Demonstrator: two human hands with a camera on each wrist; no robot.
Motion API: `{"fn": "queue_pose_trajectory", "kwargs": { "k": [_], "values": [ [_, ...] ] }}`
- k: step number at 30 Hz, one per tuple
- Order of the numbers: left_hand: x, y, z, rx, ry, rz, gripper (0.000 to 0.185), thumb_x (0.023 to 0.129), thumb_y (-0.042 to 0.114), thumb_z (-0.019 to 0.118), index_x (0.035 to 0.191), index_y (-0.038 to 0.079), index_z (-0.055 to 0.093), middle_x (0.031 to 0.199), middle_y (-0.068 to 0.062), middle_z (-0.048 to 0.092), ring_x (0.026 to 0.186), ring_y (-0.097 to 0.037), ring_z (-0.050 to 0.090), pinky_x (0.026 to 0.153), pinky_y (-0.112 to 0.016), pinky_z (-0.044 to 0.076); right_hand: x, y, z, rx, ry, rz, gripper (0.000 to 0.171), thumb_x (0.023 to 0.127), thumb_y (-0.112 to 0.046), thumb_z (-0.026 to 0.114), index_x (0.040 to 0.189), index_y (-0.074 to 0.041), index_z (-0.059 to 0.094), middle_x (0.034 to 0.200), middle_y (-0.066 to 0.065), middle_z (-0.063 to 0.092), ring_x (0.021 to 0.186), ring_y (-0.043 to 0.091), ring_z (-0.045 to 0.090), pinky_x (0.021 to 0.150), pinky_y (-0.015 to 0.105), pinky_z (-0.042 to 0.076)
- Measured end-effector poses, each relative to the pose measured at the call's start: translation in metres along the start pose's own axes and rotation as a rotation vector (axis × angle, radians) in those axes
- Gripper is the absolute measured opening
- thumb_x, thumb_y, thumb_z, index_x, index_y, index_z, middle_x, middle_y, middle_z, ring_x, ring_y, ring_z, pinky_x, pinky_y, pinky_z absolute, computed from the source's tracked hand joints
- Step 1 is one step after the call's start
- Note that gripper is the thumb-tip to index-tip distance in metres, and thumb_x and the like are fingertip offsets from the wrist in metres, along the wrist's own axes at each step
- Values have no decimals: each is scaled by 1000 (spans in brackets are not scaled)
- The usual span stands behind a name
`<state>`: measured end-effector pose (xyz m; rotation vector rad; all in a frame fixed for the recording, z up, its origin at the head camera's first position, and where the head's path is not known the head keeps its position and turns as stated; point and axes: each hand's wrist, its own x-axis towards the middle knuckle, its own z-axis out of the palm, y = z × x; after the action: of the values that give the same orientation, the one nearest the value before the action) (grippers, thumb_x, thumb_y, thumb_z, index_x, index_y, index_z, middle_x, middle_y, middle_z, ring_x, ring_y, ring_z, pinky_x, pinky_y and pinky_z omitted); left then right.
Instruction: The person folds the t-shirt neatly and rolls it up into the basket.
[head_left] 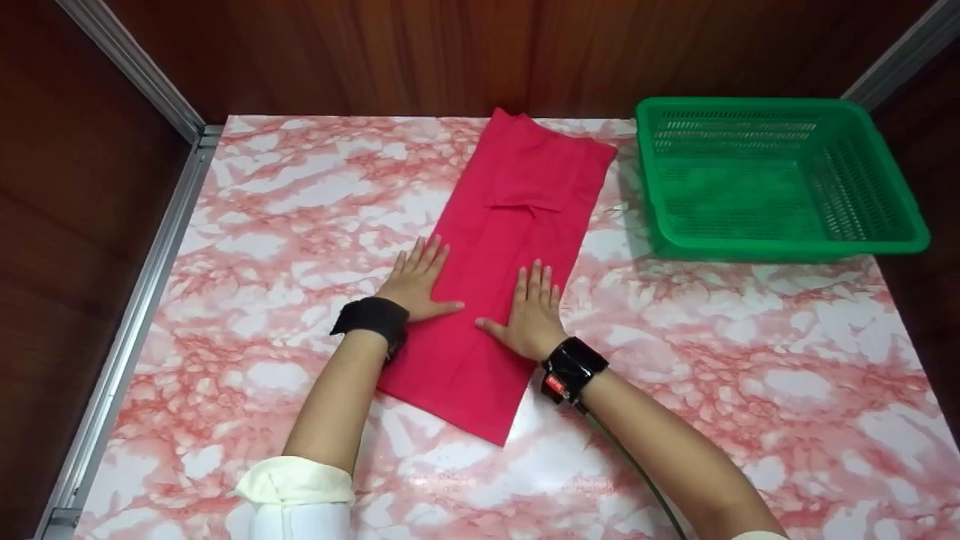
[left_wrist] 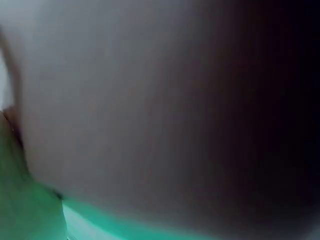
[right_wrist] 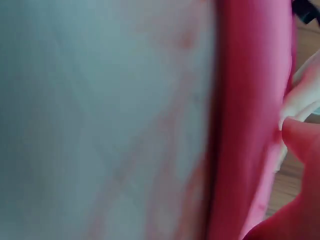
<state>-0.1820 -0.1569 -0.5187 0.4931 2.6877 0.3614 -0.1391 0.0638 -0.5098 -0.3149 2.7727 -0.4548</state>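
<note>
**2 flat hands on a folded red cloth**

The counter [head_left: 300, 195], a pink-and-white marbled top, fills the head view, with wooden walls behind and to the left and a metal rail along its left edge. Open marble lies all along the left side, across the near edge and over the near right corner.

The red cloth [head_left: 510, 247] lies folded into a long strip that runs from the middle of the back edge down toward the near edge, slanting slightly to the left as it comes nearer. A smaller folded flap shows on its far half. Its near end stops well short of the counter's near edge.

The green basket [head_left: 780, 247] stands at the back right corner, just beside the cloth's far end and not touching it. Nothing shows inside it.

The left hand [head_left: 416, 283] lies flat at the cloth's left edge, fingers straight and slightly spread, thumb stretched onto the cloth. The right hand [head_left: 531, 311] presses flat on the cloth near its right edge, fingers straight and close together, thumb pointing at the left thumb; the 2 thumbs are near but apart.

Both wrist views are too blurred to show the fingers; the right one shows only red cloth [right_wrist: 250, 125] against pale marble.
</note>
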Motion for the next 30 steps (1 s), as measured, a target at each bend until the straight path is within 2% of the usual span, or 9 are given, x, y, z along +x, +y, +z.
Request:
{"fn": "queue_pose_trajectory", "kwargs": {
  "k": [5, 15, 21, 26, 30],
  "values": [
    [-1, 4, 4, 22, 32, -15, 102, 83, 69, 47, 152, 13, -2, 159, -5, -14, 144, -28, -18, 115, -49, -8, 1, 0, -1, -76, -38, 26, 113, 81, -72, 48, 148, 4, -2, 153, 27, -14, 141, 43, -14, 115, 53, 2],
    [-5, 12, 0, 68, 16, -59, 100, 84, 68, 46, 152, 13, -3, 159, -7, -12, 144, -31, -16, 115, -51, -6, 3, -1, -1, -146, -66, 15, 112, 83, -74, 43, 148, 5, -2, 153, 29, -13, 141, 44, -13, 115, 54, 4],
    [-6, 17, 5, 89, 33, -80, 99, 86, 68, 43, 152, 10, -6, 158, -9, -15, 143, -31, -18, 115, -49, -8, 7, 4, -4, -149, -137, 11, 108, 85, -74, 39, 149, 0, -8, 153, 23, -21, 141, 39, -20, 115, 52, -3],
    [-8, 22, 9, 136, 60, -36, 93, 91, 62, 39, 151, 5, -4, 158, -12, -10, 145, -28, -14, 116, -44, -7, 11, 13, -7, -118, -175, -8, 108, 84, -74, 38, 149, -5, -12, 153, 18, -26, 140, 36, -25, 114, 50, -8],
    [-10, 25, 11, 134, 99, 1, 88, 93, 57, 41, 152, 5, 2, 159, -14, -4, 146, -30, -7, 117, -46, -2, 14, 20, -7, -111, -178, -34, 108, 84, -74, 39, 149, -6, -13, 153, 17, -26, 140, 35, -25, 114, 50, -9]
  ]
}}
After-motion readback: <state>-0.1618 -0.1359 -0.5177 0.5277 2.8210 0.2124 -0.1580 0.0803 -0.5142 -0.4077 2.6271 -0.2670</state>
